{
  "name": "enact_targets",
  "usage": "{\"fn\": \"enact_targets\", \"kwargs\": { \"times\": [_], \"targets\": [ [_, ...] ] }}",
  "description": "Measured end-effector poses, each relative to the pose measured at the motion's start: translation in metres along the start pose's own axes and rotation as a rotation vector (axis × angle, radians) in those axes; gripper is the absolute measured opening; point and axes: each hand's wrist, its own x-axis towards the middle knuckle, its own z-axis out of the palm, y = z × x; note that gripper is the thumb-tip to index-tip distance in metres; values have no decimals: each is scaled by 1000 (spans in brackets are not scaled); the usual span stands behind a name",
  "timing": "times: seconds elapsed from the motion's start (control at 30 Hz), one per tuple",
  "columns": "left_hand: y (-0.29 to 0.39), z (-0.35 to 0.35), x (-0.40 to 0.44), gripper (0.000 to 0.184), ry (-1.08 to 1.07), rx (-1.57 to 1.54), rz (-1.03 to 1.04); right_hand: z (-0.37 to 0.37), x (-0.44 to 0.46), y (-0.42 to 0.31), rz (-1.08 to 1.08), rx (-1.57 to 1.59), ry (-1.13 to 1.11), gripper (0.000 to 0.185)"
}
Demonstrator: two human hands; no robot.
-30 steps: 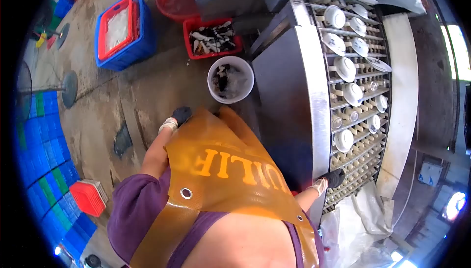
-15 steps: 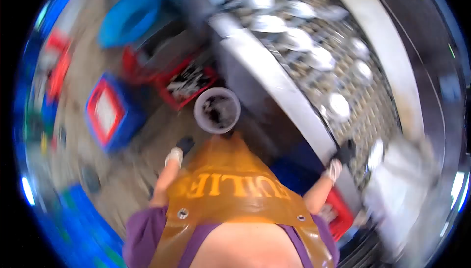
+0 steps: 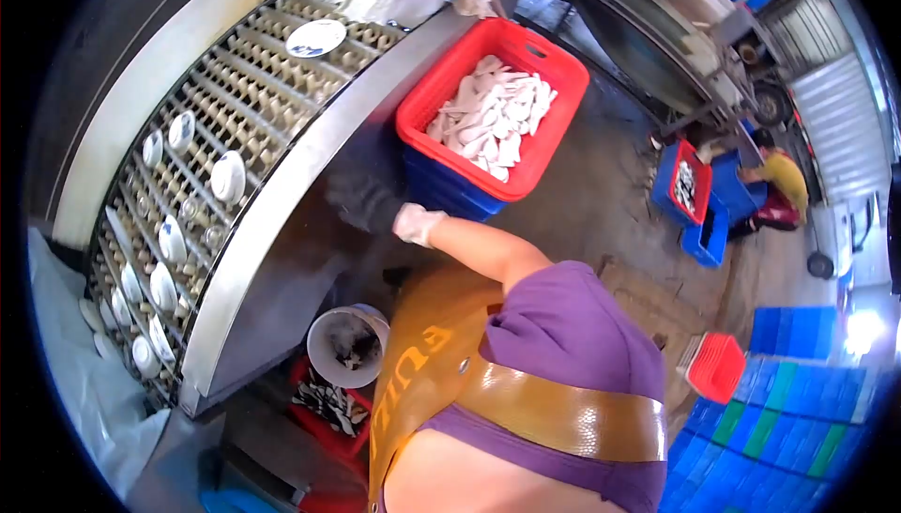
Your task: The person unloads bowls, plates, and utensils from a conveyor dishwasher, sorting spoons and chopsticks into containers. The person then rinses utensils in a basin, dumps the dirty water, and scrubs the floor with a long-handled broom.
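My right hand [image 3: 368,201], in a dark glove with a pale cuff at the wrist, reaches out beside the metal side of a peg conveyor [image 3: 272,142]. Motion smears its fingers, and no held thing can be made out. Closest to it is a red basket [image 3: 410,133] heaped with white spoons [image 3: 493,114], resting on a blue crate [image 3: 450,189]. On the conveyor pegs stand small white bowls [image 3: 228,177] and a plate [image 3: 316,38]. My left hand is out of view.
A white bucket [image 3: 317,353] with dark contents stands close to my apron, beside a red crate of black and white pieces [image 3: 328,405]. Farther right, a person in a yellow top [image 3: 786,184] bends by blue crates [image 3: 706,239]. Stacked red baskets [image 3: 715,367] stand behind me.
The view has swung far to the right. The bucket now lies lower left, and the spoon basket shows in full. My left hand has left the view.
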Motion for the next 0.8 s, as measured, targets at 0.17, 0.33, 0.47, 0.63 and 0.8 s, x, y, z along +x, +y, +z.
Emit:
{"fn": "enact_targets", "kwargs": {
  "times": [0.17, 0.33, 0.47, 0.63, 0.8],
  "targets": [
    [13, -9, 29, 33, -79, 83, 69, -67, -151, 22, 498, 43, -339, 21],
    [25, -19, 55, 30, -182, 237, 125, -150, -177, 41, 856, -185, 193, 19],
    [59, -4, 79, 28, -232, 272, 224, -180, -167, 58, 882, -174, 186, 19],
    [127, 43, 94, 25, -217, 159, 308, -197, -175, 68, 862, -167, 116, 17],
    [191, 88, 119, 23, -295, 51, 233, -243, -165, 151, 862, -291, 374, 15]
  ]
}}
